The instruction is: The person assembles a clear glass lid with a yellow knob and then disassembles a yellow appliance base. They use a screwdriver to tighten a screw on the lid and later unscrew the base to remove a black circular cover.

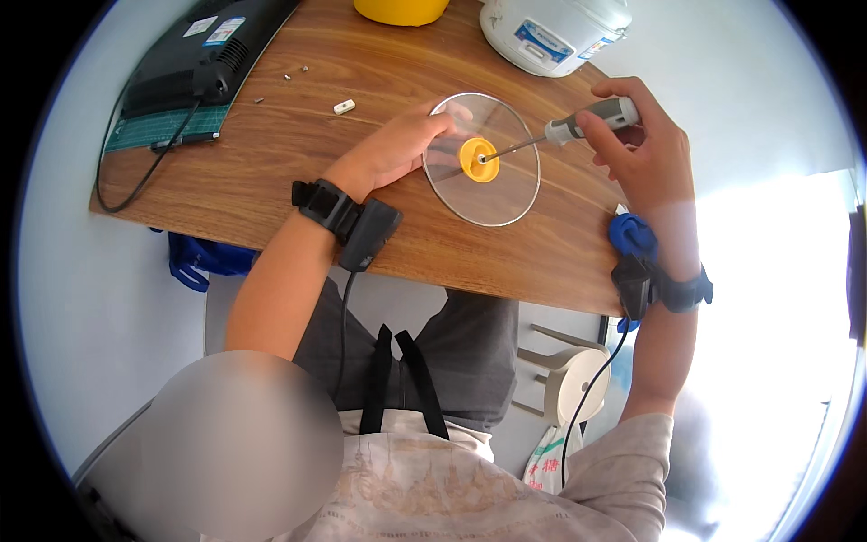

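A round glass lid [506, 197] with a metal rim stands tilted above the table. My left hand [397, 147] grips its left edge, the thumb near the rim and some fingers showing through the glass. At the lid's centre is a yellow knob [469, 161]. My right hand [652, 149] holds a screwdriver [587, 121] by its grey and white handle. Its thin shaft slants down to the left, and the tip meets the middle of the knob. Whether the tip sits in a screw head is too small to tell.
On the wooden table [298, 172] lie a small white piece [344, 107] and several tiny metal bits [258, 99]. A black device [190, 72] with a cable rests on a green mat [163, 131]. Behind stand a yellow container [402, 9] and a white appliance [546, 36]. A blue bundle [630, 233] is by my right wrist.
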A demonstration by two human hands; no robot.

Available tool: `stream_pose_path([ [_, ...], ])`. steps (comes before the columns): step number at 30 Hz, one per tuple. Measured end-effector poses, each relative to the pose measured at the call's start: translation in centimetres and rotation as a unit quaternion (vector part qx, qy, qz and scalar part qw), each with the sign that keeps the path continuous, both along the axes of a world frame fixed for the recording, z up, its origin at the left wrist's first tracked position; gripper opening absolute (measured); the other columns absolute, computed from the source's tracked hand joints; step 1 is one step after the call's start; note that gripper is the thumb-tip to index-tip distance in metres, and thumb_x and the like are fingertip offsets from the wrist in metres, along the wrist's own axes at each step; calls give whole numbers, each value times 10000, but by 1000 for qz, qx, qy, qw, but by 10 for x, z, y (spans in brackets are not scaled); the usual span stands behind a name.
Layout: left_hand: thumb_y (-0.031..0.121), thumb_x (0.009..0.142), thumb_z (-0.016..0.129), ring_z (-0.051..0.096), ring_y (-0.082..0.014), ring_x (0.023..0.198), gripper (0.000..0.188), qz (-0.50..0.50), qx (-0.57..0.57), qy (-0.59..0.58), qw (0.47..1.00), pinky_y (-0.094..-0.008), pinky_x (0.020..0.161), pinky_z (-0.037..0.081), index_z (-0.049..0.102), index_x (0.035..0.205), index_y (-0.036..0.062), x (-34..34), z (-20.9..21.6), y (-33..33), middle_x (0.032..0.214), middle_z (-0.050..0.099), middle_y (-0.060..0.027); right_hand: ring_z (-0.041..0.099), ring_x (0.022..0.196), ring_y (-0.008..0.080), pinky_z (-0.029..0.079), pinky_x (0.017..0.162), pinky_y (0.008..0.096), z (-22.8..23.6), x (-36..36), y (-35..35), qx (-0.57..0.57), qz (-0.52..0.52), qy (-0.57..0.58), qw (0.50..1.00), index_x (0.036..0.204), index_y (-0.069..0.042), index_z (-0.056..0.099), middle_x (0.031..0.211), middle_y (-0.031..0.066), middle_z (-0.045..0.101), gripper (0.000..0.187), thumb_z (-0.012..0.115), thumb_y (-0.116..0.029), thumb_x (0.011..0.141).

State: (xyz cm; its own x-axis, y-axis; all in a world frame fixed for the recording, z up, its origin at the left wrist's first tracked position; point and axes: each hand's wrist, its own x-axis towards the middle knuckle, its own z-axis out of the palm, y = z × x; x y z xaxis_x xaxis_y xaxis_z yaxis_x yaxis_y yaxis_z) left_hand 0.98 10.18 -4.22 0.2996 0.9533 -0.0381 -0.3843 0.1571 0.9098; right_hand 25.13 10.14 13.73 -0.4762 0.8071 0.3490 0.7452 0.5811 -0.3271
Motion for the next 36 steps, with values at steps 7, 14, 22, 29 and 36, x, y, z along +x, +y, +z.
stream_pose_path([
  [7,130,1005,466,602,-258,1242,384,7,-4,-5,1000,-395,1074,508,500,1363,-4,2,12,-8,1378,581,-178,634,711,174,498,672,319,17,11,-20,-72,-6,-109,991,952,-104,606,826,56,691,238,766,-232,831],
  [14,133,1002,466,592,-260,1252,395,15,-2,-17,1000,-398,1090,493,502,1370,-8,4,12,-9,1399,560,-174,638,765,229,501,729,345,0,35,-23,-138,-3,-126,982,991,-75,610,868,105,679,246,728,-201,816],
  [22,143,1019,445,607,-256,1219,402,22,-2,3,1000,-394,1070,513,489,1383,-22,4,11,-9,1356,573,-167,674,820,235,525,785,345,-2,42,-29,-141,-26,-86,986,1087,-79,664,906,105,706,272,688,-191,841],
  [29,142,1018,455,616,-219,1143,386,14,8,21,1000,-379,1020,538,508,1372,-2,2,4,-6,1263,588,-132,709,857,246,549,802,345,-10,40,-29,-111,-30,-95,989,1080,-89,731,951,106,750,285,780,-276,871],
  [36,143,1020,456,605,-213,1160,388,9,8,8,1000,-372,1025,535,507,1379,2,2,4,-5,1307,565,-130,723,839,235,565,783,324,-18,40,-22,-63,-18,-74,995,1032,-77,774,954,106,763,271,796,-294,872],
])
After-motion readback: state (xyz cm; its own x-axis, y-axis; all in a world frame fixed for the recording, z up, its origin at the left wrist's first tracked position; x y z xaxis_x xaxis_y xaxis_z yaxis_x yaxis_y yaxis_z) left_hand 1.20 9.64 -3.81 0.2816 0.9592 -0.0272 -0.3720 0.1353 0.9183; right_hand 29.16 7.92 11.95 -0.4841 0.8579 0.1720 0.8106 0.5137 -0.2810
